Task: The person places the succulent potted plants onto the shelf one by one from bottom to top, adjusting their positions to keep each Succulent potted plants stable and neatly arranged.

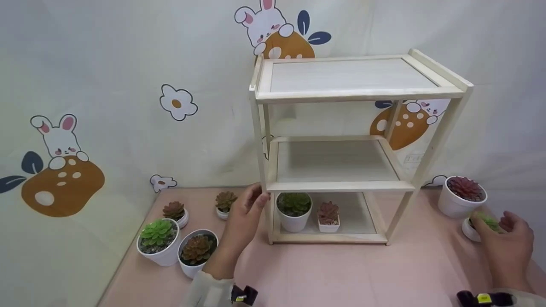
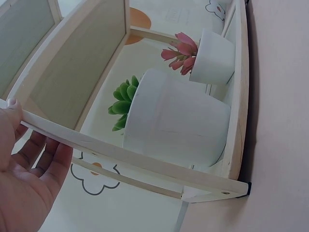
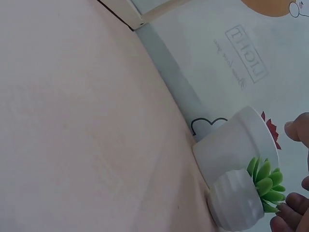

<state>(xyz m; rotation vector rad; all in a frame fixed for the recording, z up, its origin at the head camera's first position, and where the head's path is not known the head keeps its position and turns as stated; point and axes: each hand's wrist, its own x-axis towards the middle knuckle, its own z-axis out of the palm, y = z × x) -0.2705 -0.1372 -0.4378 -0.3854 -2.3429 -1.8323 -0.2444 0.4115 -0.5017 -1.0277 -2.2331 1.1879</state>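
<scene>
My left hand (image 1: 244, 221) grips the left front post of a pale wooden three-tier shelf (image 1: 341, 186), thumb on one side and fingers round the other in the left wrist view. On its bottom tier stand a green succulent in a white pot (image 2: 178, 118) and a pink succulent in a small white pot (image 2: 212, 58). At the far right, my right hand (image 1: 509, 245) hovers by a small green succulent in a ribbed white pot (image 3: 236, 200). Its thumb and fingers are apart, the fingertips close to the leaves; whether they touch is unclear.
A dark red succulent in a larger white pot (image 1: 458, 207) stands behind the small green one. Left of the shelf are several potted succulents, including a bright green one (image 1: 158, 243) and a brown one (image 1: 197, 256). A patterned cloth backdrop (image 1: 128, 64) rises behind the pink tabletop (image 1: 341, 273).
</scene>
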